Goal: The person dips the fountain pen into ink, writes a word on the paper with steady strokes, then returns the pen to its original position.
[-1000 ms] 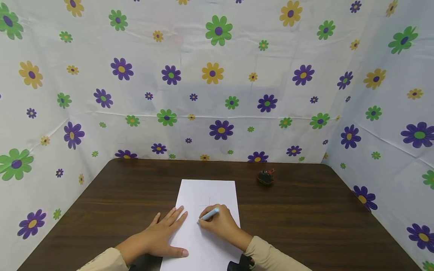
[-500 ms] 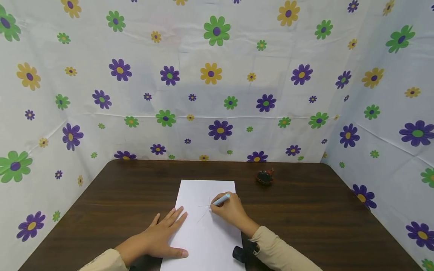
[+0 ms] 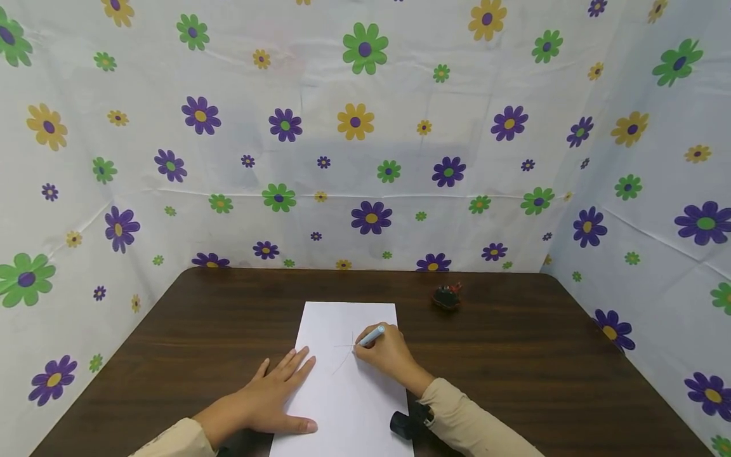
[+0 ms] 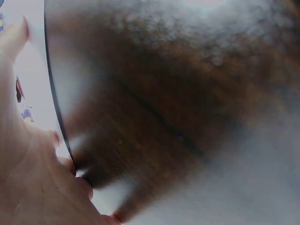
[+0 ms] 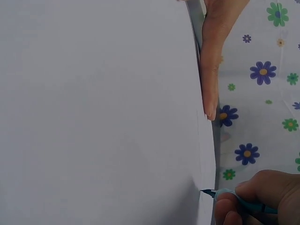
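Note:
A white sheet of paper (image 3: pixel 342 406) lies on the table, bearing a thin cross and a slanting line. My right hand (image 3: pixel 391 357) pinches a light blue pen (image 3: pixel 372 336) between thumb and fingers. In the right wrist view the tip of the pen (image 5: pixel 210 192) meets the paper (image 5: pixel 103 103). My left hand (image 3: pixel 267 397) rests with fingers spread over the paper's left edge. The left wrist view shows part of the left hand (image 4: pixel 33 178) beside a dark, blurred surface.
The dark brown wooden table (image 3: pixel 525 355) extends to both sides. A small dark object with red parts (image 3: pixel 447 297) stands toward the back right. A black wrist camera (image 3: pixel 402 425) sits at the right cuff. Flower-printed cloth (image 3: pixel 320 95) hangs behind and at the sides.
My right hand has moved with the pen up and to the right along the paper, and a slanting line now shows there. In the last half second it barely moves. The left hand stays put.

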The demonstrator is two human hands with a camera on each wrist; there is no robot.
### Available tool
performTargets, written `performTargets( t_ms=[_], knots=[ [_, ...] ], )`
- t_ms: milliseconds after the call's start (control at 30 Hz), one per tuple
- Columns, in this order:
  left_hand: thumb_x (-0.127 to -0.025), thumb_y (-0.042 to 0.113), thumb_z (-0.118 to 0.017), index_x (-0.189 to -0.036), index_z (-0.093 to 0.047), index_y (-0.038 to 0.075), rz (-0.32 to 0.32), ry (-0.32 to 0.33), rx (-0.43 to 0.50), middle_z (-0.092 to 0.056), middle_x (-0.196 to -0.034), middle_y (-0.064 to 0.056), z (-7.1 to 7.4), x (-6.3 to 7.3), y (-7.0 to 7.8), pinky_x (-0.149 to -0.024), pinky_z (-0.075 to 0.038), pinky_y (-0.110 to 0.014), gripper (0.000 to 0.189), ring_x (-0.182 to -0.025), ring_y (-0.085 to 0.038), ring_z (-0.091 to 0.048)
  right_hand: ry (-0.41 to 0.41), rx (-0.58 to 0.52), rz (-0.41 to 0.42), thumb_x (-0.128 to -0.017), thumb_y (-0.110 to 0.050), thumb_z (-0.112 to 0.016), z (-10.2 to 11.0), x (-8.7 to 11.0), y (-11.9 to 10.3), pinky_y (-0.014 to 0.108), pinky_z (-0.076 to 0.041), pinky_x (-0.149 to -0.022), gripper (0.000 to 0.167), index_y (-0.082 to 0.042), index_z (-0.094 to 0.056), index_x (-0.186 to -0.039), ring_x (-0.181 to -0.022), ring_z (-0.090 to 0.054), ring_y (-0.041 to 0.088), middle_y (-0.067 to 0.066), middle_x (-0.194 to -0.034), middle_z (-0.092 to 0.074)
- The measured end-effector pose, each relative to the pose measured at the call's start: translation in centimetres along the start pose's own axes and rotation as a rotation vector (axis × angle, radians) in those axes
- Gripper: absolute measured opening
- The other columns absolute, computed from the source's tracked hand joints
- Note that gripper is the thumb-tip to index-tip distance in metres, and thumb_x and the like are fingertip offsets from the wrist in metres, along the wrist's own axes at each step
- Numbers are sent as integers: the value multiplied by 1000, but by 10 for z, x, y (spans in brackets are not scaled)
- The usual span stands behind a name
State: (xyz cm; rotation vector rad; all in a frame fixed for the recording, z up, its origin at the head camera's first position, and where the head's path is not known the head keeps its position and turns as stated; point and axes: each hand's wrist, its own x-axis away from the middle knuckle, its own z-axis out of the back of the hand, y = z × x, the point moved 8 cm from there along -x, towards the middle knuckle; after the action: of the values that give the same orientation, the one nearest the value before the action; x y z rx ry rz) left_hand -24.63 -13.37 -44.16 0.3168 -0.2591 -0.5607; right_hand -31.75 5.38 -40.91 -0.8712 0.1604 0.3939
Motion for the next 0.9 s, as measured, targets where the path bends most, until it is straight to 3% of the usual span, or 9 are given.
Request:
performTargets(
  t_ms=[267,700,900],
  knots=[
    [-75,75,-59,-152,-23,10,11,0,0,-11,-160,-13,4,0,2,-102,-7,-76,108,-145,-40,-11,-19,-23,-18,-75,-3,-71,1,0,-2,17,-37,-43,6,-7,-73,-71,-47,-46,1,-5,-58,-64],
    [-75,74,-59,-152,-22,9,9,-6,0,-11,-160,-14,4,2,4,-102,-7,-76,107,-145,-40,-11,-38,70,15,-70,-4,-73,7,8,-6,19,-41,-48,8,-11,-72,-67,-51,-47,0,-6,-59,-66],
    [-75,75,-58,-152,-23,9,11,-5,-12,-12,-160,-13,3,1,2,-102,-7,-76,108,-145,-39,-12,-79,60,-18,-72,-4,-73,9,14,-7,20,-43,-48,7,-10,-72,-67,-51,-48,2,-7,-59,-65]
  ],
)
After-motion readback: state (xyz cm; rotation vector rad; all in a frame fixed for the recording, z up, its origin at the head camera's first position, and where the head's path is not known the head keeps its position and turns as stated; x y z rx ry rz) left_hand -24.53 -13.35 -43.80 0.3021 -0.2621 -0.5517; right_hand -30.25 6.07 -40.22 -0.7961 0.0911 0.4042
